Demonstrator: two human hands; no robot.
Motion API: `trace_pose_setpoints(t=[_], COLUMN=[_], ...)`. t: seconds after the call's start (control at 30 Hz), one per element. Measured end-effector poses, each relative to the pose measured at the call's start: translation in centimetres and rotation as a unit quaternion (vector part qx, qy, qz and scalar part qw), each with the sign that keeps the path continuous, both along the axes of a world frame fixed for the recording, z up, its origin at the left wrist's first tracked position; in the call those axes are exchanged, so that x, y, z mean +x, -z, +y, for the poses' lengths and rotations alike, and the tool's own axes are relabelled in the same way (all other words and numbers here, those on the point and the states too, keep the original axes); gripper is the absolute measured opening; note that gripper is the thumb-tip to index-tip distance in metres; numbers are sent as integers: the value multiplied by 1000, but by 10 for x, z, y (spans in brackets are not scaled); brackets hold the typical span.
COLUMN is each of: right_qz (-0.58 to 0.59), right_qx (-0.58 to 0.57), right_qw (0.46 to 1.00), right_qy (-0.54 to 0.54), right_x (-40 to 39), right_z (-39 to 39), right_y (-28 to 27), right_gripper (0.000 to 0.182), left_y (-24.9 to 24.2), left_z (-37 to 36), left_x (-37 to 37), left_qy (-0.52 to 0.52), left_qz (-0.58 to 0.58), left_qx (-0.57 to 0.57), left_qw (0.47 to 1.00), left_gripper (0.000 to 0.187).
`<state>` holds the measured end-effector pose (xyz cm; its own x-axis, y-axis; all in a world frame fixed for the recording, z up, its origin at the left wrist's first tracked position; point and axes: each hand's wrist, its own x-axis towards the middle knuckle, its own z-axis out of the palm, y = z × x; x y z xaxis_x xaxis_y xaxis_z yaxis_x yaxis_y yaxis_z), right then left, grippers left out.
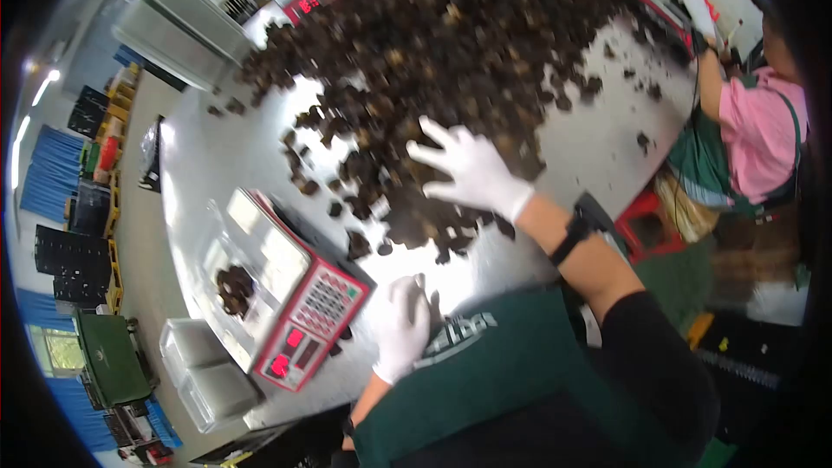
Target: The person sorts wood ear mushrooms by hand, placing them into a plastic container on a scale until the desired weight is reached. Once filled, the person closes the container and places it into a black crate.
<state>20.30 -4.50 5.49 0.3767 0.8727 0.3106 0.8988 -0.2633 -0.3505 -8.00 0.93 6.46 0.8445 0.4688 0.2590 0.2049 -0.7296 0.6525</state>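
Pieces (451,43), dark and seemingly dried, lie heaped on the metal table (598,143); they look light, stiff and perhaps crumbly, best cupped loosely from beneath. The right hand (468,172) is spread over the heap's near edge; whether the left hand (405,328), beside the scale (312,308), pinches anything, I cannot tell. Clear plastic (227,253) on the scale holds some pieces; the clear bins' (208,390) contents are unclear

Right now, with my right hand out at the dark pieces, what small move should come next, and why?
I'd probably curl the right hand around a few of the dark pieces: it is spread open at their near side, with nothing visible in its grasp. The left hand, near the closest scale, seems less well placed, farther from most of them.
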Motion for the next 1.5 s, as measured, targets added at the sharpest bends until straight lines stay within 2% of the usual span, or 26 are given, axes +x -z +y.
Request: trace_pose_setpoints(t=[0.03, 0.1, 0.17, 0.23, 0.27, 0.33, 0.37, 0.43, 0.47, 0.6, 0.63, 0.73, 0.77, 0.8, 0.83, 0.87, 0.9, 0.93, 1.0, 1.13, 1.2, 1.23, 1.3, 1.37, 1.43, 1.5], right_qz=[-77, -80, -95, -124, -128, -145, -147, -153, -152, -39, -44, 97, 155, 327, 488, 630, 753, 751, 838, 829, 855, 856, 891, 893, 895, 889], right_qx=[11, 10, -51, -39, -35, 12, 14, 101, 108, 188, 208, 246, 299, 235, 287, 281, 267, 266, 208, 239, 246, 243, 198, 196, 191, 168], right_qw=[997, 995, 992, 989, 988, 987, 987, 981, 981, 981, 977, 958, 936, 905, 818, 720, 600, 602, 496, 489, 436, 437, 379, 375, 370, 402], right_qy=[-11, -55, -70, -74, -75, -63, -63, -61, -50, -6, -1, 113, 103, 136, 105, 77, 45, 48, -88, -125, -136, -135, -154, -156, -159, -140], right_x=[0, 2, -2, -6, -5, 1, 5, 11, 13, 25, 29, 37, 44, 45, 49, 50, 49, 51, 52, 27, 14, 14, 15, 8, 2, -2], right_z=[1, 4, 6, 7, 8, 13, 13, 12, 11, 17, 20, 31, 37, 35, 39, 39, 37, 35, 36, 44, 47, 49, 55, 58, 64, 71], right_y=[-5, -9, -25, -28, -20, 3, 10, 14, 17, 13, 8, -18, -21, -43, -46, -51, -61, -59, -53, -45, -57, -53, -46, -47, -45, -37], right_gripper=[66, 71, 73, 60, 60, 39, 39, 26, 24, 23, 25, 32, 33, 34, 32, 31, 34, 34, 39, 42, 44, 44, 45, 46, 47, 47], left_y=[5, 14, 13, 12, 12, 10, 10, 10, 8, -12, -16, -28, -31, -36, -42, -43, -44, -45, -50, -68, -71, -68, -70, -70, -72, -74], left_z=[1, 4, 2, 0, 0, 0, 1, 3, 4, 7, 8, 11, 13, 13, 12, 13, 14, 16, 20, 43, 61, 69, 77, 81, 83, 85], left_x=[-4, -7, -8, -9, -9, -12, -14, -18, -22, -43, -48, -63, -67, -69, -71, -74, -77, -80, -87, -109, -126, -133, -138, -137, -129, -119], left_qy=[8, 20, 15, 4, 3, 10, 11, 18, 17, -21, -33, -71, -82, -88, -98, -103, -109, -108, -134, -188, -261, -301, -325, -350, -316, -308], left_qz=[-3, -1, -4, -8, -11, -2, -3, -28, -29, -34, -45, -65, -73, -74, -78, -82, -87, -89, -65, -96, -103, -110, -132, -153, -147, -139], left_qx=[-22, -24, -43, -64, -60, -67, -65, -25, -23, -21, -23, 12, 18, 39, 20, 19, 19, 15, 52, 120, 124, 109, 73, 38, 84, 125], left_qw=[1000, 1000, 999, 998, 998, 998, 998, 999, 999, 999, 998, 995, 994, 993, 992, 991, 990, 990, 987, 970, 952, 941, 934, 923, 933, 933], left_gripper=[28, 28, 30, 31, 31, 31, 31, 30, 30, 30, 30, 29, 31, 32, 33, 34, 34, 34, 33, 36, 33, 32, 32, 32, 32, 33])
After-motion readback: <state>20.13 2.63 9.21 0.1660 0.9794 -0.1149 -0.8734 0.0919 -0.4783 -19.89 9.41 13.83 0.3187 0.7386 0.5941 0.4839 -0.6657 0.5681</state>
